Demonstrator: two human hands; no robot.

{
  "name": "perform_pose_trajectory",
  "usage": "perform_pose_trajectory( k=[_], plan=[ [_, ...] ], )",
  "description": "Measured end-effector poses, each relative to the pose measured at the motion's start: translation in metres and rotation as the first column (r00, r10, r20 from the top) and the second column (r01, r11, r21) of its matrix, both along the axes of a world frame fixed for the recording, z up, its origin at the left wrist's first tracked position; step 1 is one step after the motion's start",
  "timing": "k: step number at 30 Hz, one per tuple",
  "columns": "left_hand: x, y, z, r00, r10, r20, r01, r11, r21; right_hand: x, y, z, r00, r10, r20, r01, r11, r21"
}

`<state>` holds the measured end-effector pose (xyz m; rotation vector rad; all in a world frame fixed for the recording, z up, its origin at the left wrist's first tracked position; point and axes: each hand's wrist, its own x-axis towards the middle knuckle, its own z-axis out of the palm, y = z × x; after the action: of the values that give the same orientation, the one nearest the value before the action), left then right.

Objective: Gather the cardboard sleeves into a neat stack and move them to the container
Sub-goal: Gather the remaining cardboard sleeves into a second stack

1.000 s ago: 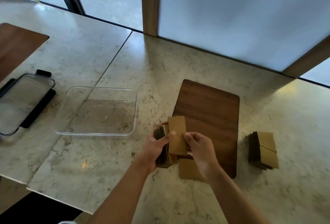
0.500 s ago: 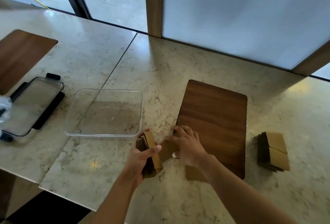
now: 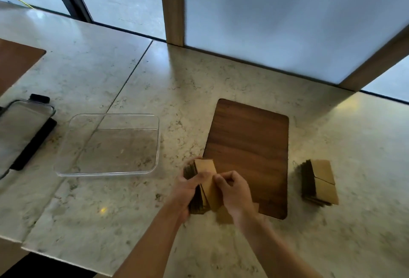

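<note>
Your right hand [image 3: 234, 191] came back from the table and pressed another brown cardboard sleeve onto the stack [image 3: 204, 185] gripped by your left hand [image 3: 188, 189], right of the clear plastic container [image 3: 152, 144]; gathering continued.

No legible text, labels, brands or numbers on anything

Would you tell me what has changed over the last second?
The right hand went down to the counter and came back to the held stack, apparently adding a sleeve. The left hand kept its grip. Container, board and second stack stayed put.
</note>
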<state>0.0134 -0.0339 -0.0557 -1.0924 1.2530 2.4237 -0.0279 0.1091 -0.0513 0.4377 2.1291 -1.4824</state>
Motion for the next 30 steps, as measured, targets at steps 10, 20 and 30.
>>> perform_pose_trajectory(
  k=[10, 20, 30],
  plan=[
    [-0.003, -0.001, -0.006, 0.998, 0.046, -0.033, -0.041, 0.991, 0.13, 0.015, 0.067, -0.005, 0.976, 0.172, -0.131, -0.141, 0.966, 0.216],
    [0.0, -0.003, 0.004, 0.991, 0.095, -0.096, -0.081, 0.987, 0.14, -0.007, 0.047, 0.01, 0.982, -0.028, 0.189, 0.033, 0.999, -0.026],
    [-0.003, 0.005, 0.006, 0.984, 0.116, -0.136, -0.094, 0.983, 0.157, -0.006, 0.034, 0.015, 0.961, 0.103, 0.258, -0.092, 0.994, -0.052]
  ],
)
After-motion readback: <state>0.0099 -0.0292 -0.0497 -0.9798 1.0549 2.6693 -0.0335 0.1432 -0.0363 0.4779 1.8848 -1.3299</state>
